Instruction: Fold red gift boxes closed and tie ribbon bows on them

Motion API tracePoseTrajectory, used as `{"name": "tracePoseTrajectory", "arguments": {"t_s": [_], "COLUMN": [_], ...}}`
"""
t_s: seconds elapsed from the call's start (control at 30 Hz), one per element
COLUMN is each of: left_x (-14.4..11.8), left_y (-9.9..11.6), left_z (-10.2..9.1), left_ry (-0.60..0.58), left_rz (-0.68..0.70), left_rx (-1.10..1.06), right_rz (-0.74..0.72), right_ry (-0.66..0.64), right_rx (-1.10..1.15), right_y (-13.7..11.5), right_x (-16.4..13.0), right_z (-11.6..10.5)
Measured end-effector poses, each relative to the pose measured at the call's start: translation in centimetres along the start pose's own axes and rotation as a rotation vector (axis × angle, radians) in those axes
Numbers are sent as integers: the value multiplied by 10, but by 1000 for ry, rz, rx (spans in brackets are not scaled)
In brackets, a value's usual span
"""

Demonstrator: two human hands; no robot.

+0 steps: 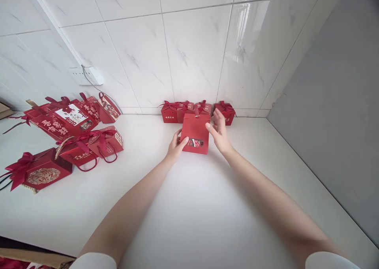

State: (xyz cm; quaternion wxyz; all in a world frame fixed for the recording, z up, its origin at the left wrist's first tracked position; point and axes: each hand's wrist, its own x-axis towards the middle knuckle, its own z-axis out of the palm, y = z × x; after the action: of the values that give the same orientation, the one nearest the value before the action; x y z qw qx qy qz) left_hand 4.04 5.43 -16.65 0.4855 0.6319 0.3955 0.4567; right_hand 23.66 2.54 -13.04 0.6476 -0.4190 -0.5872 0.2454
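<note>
at the nearest edge, two white sleeves (93,261) end on the forearms of the person. in the near left corner there is a brown carton (35,255), seen only in part, with some red things inside it. behind it spreads a white table (189,205).

on the left side of the table lies a big red box (56,164) with a ribbon bow and a round gold pattern. just beyond it, two smaller boxes (106,140) with cord handles stand close together.

in the middle, in front of the person, is a plain red box (195,127), with a small window (196,142) low in its front. the left hand (176,144) has hold of this box at its lower left side: the thumb lies on the front, and the other fingers are closed around the edge. the right hand (220,132) is at the upper right side of the box, with fingers spread and the thumb well apart from them; whether the thumb touches the box, i cannot tell.

farther, near the wall, is a row of small red boxes (169,114) with bows, partly hidden by the plain one. to the left are red bags (50,121) with ribbons. last come a socket (87,76) with a grey cable (88,80) and the tiled wall (192,44).
</note>
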Motion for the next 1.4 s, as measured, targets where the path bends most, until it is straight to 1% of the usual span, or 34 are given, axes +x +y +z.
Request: {"name": "tracePoseTrajectory", "arguments": {"t_s": [0.07,0.1,0.13,0.17,0.23,0.3,0.37,0.53,0.6,0.73,0.83,1.03,1.17,1.4], "left_x": [1,1,0,0,-2,-3,-4,0,3,8,8,8,9,11], "left_y": [-1,0,0,1,3,7,10,13,12,8,8,7,6,5], "left_z": [-2,-3,-3,-3,-2,-2,-3,-16,-23,-30,-30,-29,-30,-34], "left_ry": [66,91,111,126,109,41,-31,-176,-216,-230,-227,-207,-205,-286], "left_rz": [-21,-28,-28,-19,18,54,62,-13,-51,-105,-114,-113,-117,-131], "left_rx": [15,36,59,79,101,89,38,-214,-276,-336,-360,-384,-395,-373], "right_rz": [196,283,337,358,358,342,337,337,337,363,397,443,454,466], "right_ry": [-32,-61,-111,-155,-210,-235,-272,-428,-483,-540,-560,-668,-678,-669], "right_rx": [190,249,291,326,370,400,422,436,446,499,556,648,662,655], "right_y": [21,30,37,41,45,42,38,29,25,25,32,46,46,44], "right_x": [-11,-16,-20,-23,-24,-23,-20,-14,-11,-8,-8,-6,-5,-4], "right_z": [10,14,17,19,18,14,9,-4,-7,-10,-14,-21,-22,-22]}}
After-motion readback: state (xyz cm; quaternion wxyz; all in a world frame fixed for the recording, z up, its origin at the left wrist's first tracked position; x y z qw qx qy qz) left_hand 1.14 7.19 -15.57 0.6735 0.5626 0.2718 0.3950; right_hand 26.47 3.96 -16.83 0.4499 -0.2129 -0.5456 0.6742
